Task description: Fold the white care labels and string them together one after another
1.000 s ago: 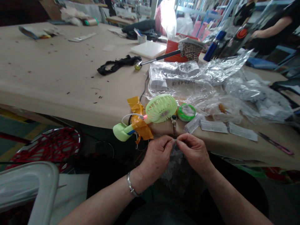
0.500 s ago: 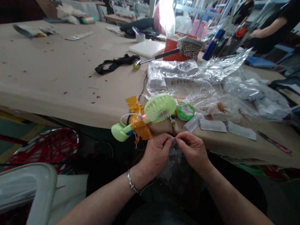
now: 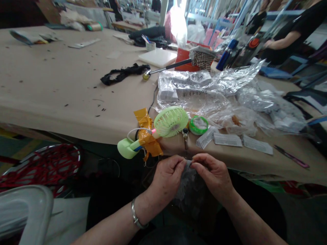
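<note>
Head view, left hand: the left hand (image 3: 166, 178), with a metal bracelet (image 3: 136, 215) at the wrist, has thumb and forefinger pinched on a small pale piece (image 3: 188, 162).
Right hand: the right hand (image 3: 213, 177) has its thumb and forefinger nearly together at the other side of that piece; whether they grip it, I cannot tell.
Pale piece: between the two hands, just in front of the desk (image 3: 51, 98) edge; its shape is too small to make out.
Below the hands: a heap of pale scraps (image 3: 190, 194), dim and blurred.
Desk edge: a green fan (image 3: 171, 121) with orange tape (image 3: 150, 142) over its handle, and a short metal rod (image 3: 186, 140) just beside the fan head.
Right of the fan: a round green tub (image 3: 198, 125), then printed paper strips (image 3: 227, 139) and a thin pink-handled tool (image 3: 291, 156).
Behind these: crumpled clear plastic bags (image 3: 194, 97).
Farther left: a black cloth (image 3: 120, 75) touching or near a black-handled tool (image 3: 171, 66).
</note>
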The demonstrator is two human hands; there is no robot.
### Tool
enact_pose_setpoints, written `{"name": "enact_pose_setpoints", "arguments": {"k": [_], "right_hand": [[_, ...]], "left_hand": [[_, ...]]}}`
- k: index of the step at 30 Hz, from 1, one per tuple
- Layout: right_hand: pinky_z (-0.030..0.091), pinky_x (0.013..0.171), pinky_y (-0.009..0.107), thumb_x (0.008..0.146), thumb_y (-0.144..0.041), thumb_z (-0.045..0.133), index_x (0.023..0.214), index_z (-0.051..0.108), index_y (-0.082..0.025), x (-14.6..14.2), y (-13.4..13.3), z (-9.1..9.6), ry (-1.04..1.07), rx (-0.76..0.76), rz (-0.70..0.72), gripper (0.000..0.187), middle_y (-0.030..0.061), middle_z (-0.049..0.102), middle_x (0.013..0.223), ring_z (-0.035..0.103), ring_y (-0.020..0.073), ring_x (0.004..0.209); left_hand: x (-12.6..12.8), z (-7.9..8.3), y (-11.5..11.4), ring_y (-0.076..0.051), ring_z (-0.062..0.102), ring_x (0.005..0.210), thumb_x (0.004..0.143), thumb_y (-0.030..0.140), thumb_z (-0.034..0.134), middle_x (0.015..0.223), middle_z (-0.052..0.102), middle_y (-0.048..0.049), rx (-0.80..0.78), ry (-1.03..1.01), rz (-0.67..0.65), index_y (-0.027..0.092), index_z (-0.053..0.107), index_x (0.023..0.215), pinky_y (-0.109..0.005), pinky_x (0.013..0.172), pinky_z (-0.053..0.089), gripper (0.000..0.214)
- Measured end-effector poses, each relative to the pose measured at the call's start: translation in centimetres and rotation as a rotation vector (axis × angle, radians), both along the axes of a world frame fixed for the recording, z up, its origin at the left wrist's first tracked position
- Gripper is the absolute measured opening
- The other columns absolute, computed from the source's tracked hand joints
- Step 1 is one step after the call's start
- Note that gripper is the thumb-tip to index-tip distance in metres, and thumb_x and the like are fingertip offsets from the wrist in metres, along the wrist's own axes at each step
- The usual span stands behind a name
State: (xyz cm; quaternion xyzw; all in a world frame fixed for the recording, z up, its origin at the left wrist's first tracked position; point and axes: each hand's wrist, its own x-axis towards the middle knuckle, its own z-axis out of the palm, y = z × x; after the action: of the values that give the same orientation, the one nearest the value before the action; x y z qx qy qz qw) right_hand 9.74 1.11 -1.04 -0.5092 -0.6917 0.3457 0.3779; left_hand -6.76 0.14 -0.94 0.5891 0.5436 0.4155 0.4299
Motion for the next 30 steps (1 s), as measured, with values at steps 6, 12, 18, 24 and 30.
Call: {"name": "enact_pose_setpoints", "arguments": {"k": [6,12,18,24,30], "right_hand": [[0.047,0.09,0.038,0.085,-0.022,0.058,0.104,0.063,-0.017,3.0,1.3,0.6,-0.488,0.577,-0.086,0.02,0.0087,0.066,0.101,0.058,0.0228,0.1],[0.037,0.101,0.048,0.085,-0.023,0.058,0.117,0.06,-0.017,3.6,2.4,-0.8,-0.762,0.637,-0.122,0.033,0.0101,0.063,0.12,0.05,0.0297,0.117],[0.039,0.099,0.042,0.085,-0.017,0.058,0.097,0.068,-0.024,4.7,2.7,-1.2,-0.579,0.711,-0.119,0.017,0.0032,0.072,0.101,0.061,0.0213,0.104],[0.044,0.095,0.044,0.081,-0.01,0.059,0.092,0.064,-0.023,4.4,0.5,-0.7,-0.389,0.731,0.011,0.018,0.0035,0.072,0.096,0.061,0.0217,0.105],[0.045,0.095,0.044,0.082,-0.008,0.054,0.094,0.062,-0.023,3.2,-3.7,-0.9,-0.369,0.683,0.162,0.021,0.0018,0.071,0.095,0.061,0.0205,0.102]], "left_hand": [[0.0,-3.2,-0.2,-0.02,0.065,0.089,0.082,0.023,0.052,0.095,0.072,-0.0058,-0.067,0.076,-0.022,0.019,0.07,0.094,-0.028,0.08,0.047,0.022],[0.0,-5.0,-1.0,-0.022,0.066,0.087,0.079,0.025,0.056,0.09,0.074,-0.0049,-0.134,0.039,-0.005,0.022,0.073,0.087,-0.029,0.08,0.046,0.018],[1.2,-3.2,-1.3,-0.018,0.061,0.071,0.075,0.018,0.057,0.069,0.069,-0.0014,-0.249,-0.104,-0.065,0.02,0.071,0.07,-0.026,0.069,0.042,0.015],[3.9,-1.3,-0.7,-0.015,0.06,0.066,0.079,0.035,0.06,0.073,0.066,-0.0046,-0.658,-0.71,-0.096,0.014,0.066,0.081,-0.027,0.066,0.046,0.022],[5.5,-0.4,0.2,-0.008,0.056,0.057,0.07,0.027,0.073,0.067,0.061,-0.0011,-0.734,-1.058,-0.032,0.011,0.063,0.075,-0.018,0.052,0.041,0.02]]}}
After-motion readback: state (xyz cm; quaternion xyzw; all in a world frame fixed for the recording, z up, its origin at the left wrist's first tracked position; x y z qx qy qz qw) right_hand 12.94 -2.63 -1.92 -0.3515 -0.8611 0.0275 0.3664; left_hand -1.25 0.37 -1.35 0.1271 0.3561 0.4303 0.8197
